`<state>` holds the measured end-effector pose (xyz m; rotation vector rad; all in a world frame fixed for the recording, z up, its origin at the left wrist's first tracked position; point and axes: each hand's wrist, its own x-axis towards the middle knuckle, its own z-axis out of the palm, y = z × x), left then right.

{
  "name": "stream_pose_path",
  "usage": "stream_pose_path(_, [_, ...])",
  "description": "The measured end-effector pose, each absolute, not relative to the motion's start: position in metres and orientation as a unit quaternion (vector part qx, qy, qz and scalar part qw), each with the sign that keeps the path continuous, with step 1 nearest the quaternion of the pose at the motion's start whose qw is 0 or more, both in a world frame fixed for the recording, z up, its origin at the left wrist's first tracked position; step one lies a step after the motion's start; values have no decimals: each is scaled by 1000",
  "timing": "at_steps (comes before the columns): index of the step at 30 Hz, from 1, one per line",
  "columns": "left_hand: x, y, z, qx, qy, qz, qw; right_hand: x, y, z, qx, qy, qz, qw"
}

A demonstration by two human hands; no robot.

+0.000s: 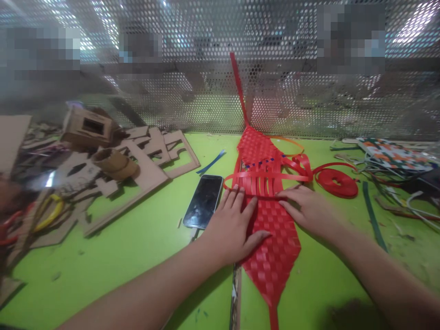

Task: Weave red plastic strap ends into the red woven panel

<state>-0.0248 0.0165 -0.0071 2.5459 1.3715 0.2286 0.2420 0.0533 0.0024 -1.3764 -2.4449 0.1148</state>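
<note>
The red mat [271,256] lies on the green counter [120,284], in the middle, and points away from the person. The near part is woven tight, down to its tip. The far part is woven too, with some blue bits [264,162] in a row. Between them is a gap [264,186], where the strips run just one way and light shows through. So most of it looks done, and the gap looks like the part that is left.

The left hand [231,224] is wide and flat, pressing on the left side of the mat. The right hand [309,206] is narrow, with its fingertips at the right end of a dark red strip [263,198] that goes across. I cannot tell if it pinches the strip. A long red loop [297,176] lies over the gap, and a red roll [338,183] sits to the right.

A black phone [203,201] lies by the left hand, with a blue strip [212,162] past it. A big heap of brown card [149,176] fills the far left. On the right are a green strip [373,215] and a white, orange and green mat [395,153]. At the back stands a gray wall full of holes [206,101], with blurry shapes and bright lights behind it
</note>
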Motion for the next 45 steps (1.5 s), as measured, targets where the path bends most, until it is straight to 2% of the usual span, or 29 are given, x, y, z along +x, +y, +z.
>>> stream_pose_path(12, [-23, 16, -4, 878, 464, 87, 87, 250, 60, -7, -468, -864, 68, 171])
stream_pose_path(18, [-23, 17, -4, 883, 454, 91, 78, 253, 62, -5, -530, -816, 89, 215])
stream_pose_path(22, [-23, 17, -4, 883, 454, 96, 73, 254, 63, -5, -526, -816, 112, 213])
stream_pose_path(38, [-23, 16, -5, 881, 456, 99, 75, 253, 65, -13, -533, -816, 99, 199])
stream_pose_path(45, [-23, 16, -4, 880, 460, 86, 81, 255, 65, -14, -551, -810, 38, 197])
